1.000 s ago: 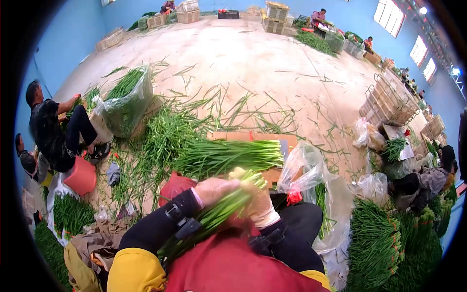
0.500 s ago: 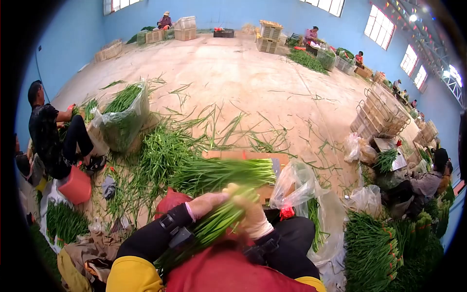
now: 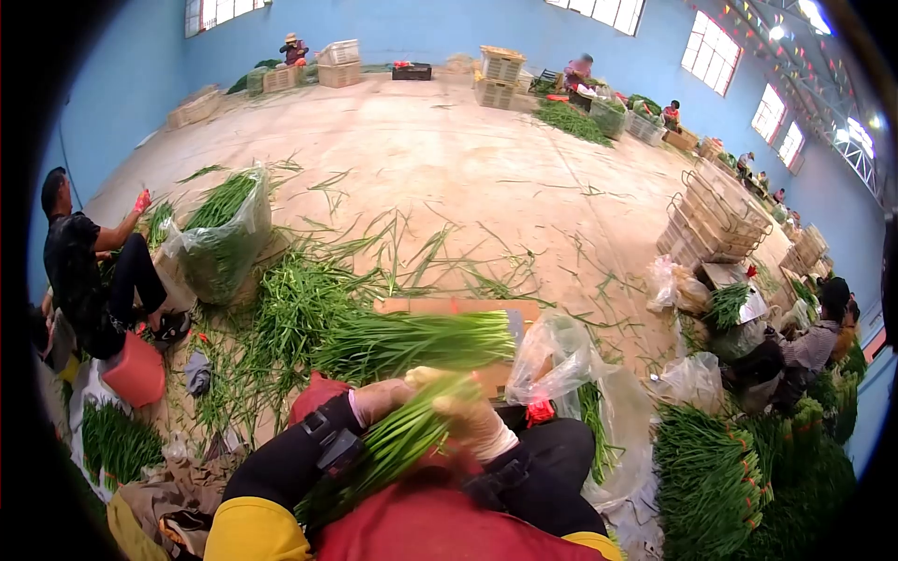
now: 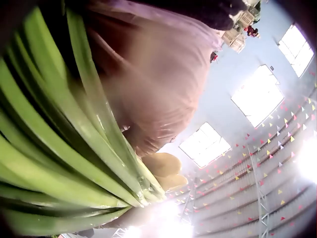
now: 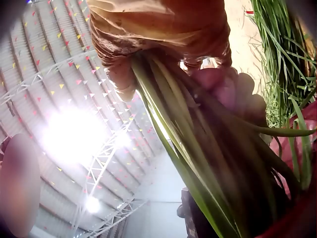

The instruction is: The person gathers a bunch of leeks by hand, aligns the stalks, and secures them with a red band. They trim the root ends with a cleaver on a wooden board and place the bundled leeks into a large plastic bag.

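A bunch of long green chives slants across my lap, its pale stem ends up and its leaves trailing down toward my left sleeve. My gloved left hand grips it from the left, thumb side up. From the right, my gloved right hand holds the stem ends. In the left wrist view the flat leaves fan out below the left glove. The right wrist view has the right glove wrapped round the stems, with left fingers beside them.
A pile of chives lies on cardboard ahead. Clear plastic bags are at the right, near stacked tied bunches. A person sits on a pink bucket by a filled bag. Crates stand farther right.
Both hands keep hold of the chives, whose stem ends are blurred in motion and sit slightly lower and farther left. The head view has shifted; the person at left has raised a hand.
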A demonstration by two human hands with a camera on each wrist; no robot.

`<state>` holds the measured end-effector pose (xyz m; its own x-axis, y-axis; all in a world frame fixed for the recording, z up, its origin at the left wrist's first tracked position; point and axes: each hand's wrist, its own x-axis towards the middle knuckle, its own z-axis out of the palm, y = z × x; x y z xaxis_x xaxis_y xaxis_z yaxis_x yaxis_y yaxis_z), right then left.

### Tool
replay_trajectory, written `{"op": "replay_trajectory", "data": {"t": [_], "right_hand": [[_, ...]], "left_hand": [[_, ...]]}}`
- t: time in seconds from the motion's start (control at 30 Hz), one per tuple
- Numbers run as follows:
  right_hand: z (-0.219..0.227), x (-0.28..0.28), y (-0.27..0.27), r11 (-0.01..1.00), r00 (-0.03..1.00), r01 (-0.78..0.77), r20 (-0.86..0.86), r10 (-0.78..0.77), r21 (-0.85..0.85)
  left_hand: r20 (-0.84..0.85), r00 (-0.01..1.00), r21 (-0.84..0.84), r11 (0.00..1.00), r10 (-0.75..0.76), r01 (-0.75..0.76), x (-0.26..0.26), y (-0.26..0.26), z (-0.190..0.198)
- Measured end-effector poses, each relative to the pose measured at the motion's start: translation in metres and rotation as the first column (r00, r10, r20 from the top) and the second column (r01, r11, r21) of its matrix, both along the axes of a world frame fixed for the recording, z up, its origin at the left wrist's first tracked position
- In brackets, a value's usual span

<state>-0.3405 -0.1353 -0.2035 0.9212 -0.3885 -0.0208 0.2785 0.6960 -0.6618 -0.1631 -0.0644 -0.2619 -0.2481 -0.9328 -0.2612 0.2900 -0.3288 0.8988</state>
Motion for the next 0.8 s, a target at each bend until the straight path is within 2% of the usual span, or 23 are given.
{"op": "replay_trajectory", "data": {"t": [0.03,0.07,0.13,0.17,0.3,0.4,0.47,0.5,0.53,0.6,0.63,0.67,0.7,0.73,0.77,0.8], "right_hand": [[0.005,0.003,0.003,0.998,0.998,0.057,0.021,-0.057,-0.011],[0.004,0.005,0.003,0.998,0.998,0.060,0.021,-0.059,-0.011],[-0.002,0.007,0.000,1.000,0.998,0.006,0.066,-0.004,-0.021],[-0.008,0.007,-0.006,0.996,0.984,-0.089,0.157,0.086,0.012],[-0.017,0.004,-0.008,0.992,0.982,-0.122,0.144,0.123,-0.014],[-0.015,0.004,-0.003,0.999,0.992,-0.046,0.117,0.046,0.002],[-0.007,0.004,0.004,0.993,0.992,0.117,0.054,-0.116,0.000],[-0.010,0.005,0.003,0.993,0.992,0.117,0.052,-0.117,0.003],[-0.014,0.005,0.001,0.996,0.990,0.095,0.107,-0.095,0.005],[-0.018,0.003,0.001,0.997,0.985,0.075,0.157,-0.076,0.013],[-0.017,0.003,0.001,0.996,0.986,0.091,0.138,-0.093,0.024],[-0.017,0.001,0.002,0.994,0.987,0.108,0.118,-0.112,0.034],[-0.031,0.004,-0.006,0.995,0.972,0.046,0.224,-0.064,0.088],[-0.035,0.003,-0.011,0.995,0.958,0.059,0.274,-0.081,0.086],[-0.022,-0.003,-0.009,0.983,0.965,0.152,0.198,-0.170,0.103],[-0.006,-0.009,-0.006,0.963,0.959,0.244,0.120,-0.257,0.113]], "left_hand": [[0.071,0.997,-0.120,0.992,-0.019,0.027,0.002,0.001,-0.004],[0.071,0.997,-0.120,0.992,-0.021,0.029,0.001,0.003,0.003],[-0.265,0.964,0.134,0.989,-0.022,0.059,-0.001,0.007,0.015],[-0.365,0.931,0.119,0.991,-0.008,0.055,0.000,0.008,0.010],[-0.410,0.912,0.054,0.998,-0.016,0.042,0.002,0.003,-0.006],[-0.409,0.913,0.032,0.999,-0.014,0.030,0.001,0.002,0.003],[-0.295,0.955,0.022,0.999,0.033,-0.028,-0.002,0.001,0.013],[-0.275,0.961,-0.032,0.999,-0.026,0.018,0.004,-0.003,0.003],[-0.279,0.960,-0.027,0.999,-0.025,0.018,0.008,0.000,0.001],[-0.152,0.988,0.031,0.999,-0.033,0.038,0.011,0.003,0.006],[-0.242,0.969,0.008,0.999,-0.050,0.053,0.006,0.004,0.009],[-0.263,0.963,-0.012,0.999,-0.051,0.050,0.005,0.007,0.016],[-0.145,0.989,0.043,0.999,-0.003,0.009,0.010,0.008,0.006],[-0.021,0.999,0.093,0.995,0.039,-0.037,0.014,0.009,-0.004],[0.048,0.996,0.037,0.997,0.072,-0.074,0.010,0.013,0.013],[0.168,0.981,0.014,0.994,0.101,-0.105,0.017,0.014,0.010]]}}
